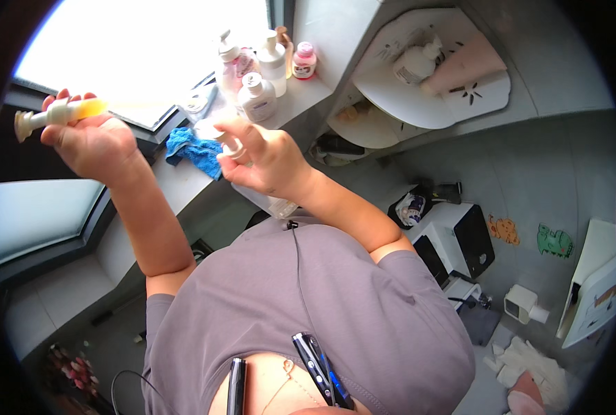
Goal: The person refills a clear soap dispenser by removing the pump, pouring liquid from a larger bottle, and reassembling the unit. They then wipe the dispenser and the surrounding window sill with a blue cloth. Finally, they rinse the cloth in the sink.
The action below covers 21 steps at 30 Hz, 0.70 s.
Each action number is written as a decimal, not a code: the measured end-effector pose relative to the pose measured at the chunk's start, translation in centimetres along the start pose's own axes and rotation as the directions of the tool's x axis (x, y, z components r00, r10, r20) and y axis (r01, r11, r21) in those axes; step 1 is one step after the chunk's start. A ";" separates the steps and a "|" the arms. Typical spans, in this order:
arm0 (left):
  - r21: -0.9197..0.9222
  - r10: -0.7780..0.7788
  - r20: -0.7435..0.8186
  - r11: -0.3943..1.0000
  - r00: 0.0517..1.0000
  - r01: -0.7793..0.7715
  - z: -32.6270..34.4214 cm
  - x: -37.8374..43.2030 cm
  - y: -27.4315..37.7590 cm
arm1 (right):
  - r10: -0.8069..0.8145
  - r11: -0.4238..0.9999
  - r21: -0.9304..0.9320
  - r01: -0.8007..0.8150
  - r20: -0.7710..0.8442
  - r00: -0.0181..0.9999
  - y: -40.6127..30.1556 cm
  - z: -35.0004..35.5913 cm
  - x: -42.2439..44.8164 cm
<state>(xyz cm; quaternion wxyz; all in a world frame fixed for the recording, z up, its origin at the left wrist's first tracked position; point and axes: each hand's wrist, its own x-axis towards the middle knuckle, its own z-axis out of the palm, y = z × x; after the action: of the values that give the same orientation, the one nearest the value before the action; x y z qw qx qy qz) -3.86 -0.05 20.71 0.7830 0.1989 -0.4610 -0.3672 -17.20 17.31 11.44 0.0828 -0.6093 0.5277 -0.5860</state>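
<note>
My left hand is raised at the left, before the bright window. It grips a small bottle or dispenser lying sideways, with a pale collar and nozzle and yellow-orange liquid or plastic at its inner end. Near the middle, my right hand pinches a white pump top between thumb and fingers. What is under that top is mostly hidden by the hand. Below the right wrist, a clear plastic container shows in part. A crumpled blue cloth lies on the sill just left of the right hand.
On the window sill stand a pink pump bottle, a white pump bottle, a translucent bottle and a small pink bottle. A white corner shelf holds another pump bottle. A black-fronted white box is at right.
</note>
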 end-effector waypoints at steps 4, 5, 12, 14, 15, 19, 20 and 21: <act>-0.159 -0.079 -0.097 0.985 0.992 0.063 0.8 -0.4 -1.1 | 0.067 0.998 -0.001 -0.067 -0.003 0.998 1.0 -0.7 0.1; -0.180 -0.045 -0.030 0.983 0.999 0.039 -0.1 -0.1 -1.6 | 0.042 0.999 -0.020 -0.042 -0.014 0.999 0.8 -1.0 0.4; -0.203 -0.033 -0.040 0.979 0.999 0.024 -0.1 -0.3 -0.5 | 0.048 0.994 0.100 -0.050 0.021 0.999 1.0 -1.6 0.8; -0.206 -0.034 -0.055 0.978 0.998 0.022 -0.4 0.1 -0.6 | 0.059 0.991 0.116 -0.062 0.026 0.998 0.8 -1.6 1.0; -0.207 -0.039 -0.068 0.978 0.997 0.024 -0.5 0.2 -0.6 | 0.067 0.990 0.124 -0.070 0.028 0.997 0.8 -1.7 1.0; -0.196 -0.057 -0.125 0.980 0.991 0.032 -0.8 0.6 -0.7 | 0.076 0.985 0.155 -0.081 0.040 0.996 0.8 -1.8 1.0; -0.189 -0.061 -0.142 0.981 0.988 0.033 -1.0 0.6 -0.8 | 0.071 0.984 0.161 -0.076 0.039 0.997 0.9 -1.8 1.0; -0.180 -0.049 -0.150 0.983 0.987 0.022 -1.1 0.7 -0.9 | 0.067 0.983 0.168 -0.073 0.037 0.997 1.0 -1.9 1.0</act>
<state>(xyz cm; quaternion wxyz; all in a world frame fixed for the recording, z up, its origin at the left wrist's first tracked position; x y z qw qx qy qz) -3.03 -1.15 19.95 0.8241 0.1639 -0.3610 -0.4045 -19.46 17.12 11.89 0.1629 -0.5901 0.4958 -0.6159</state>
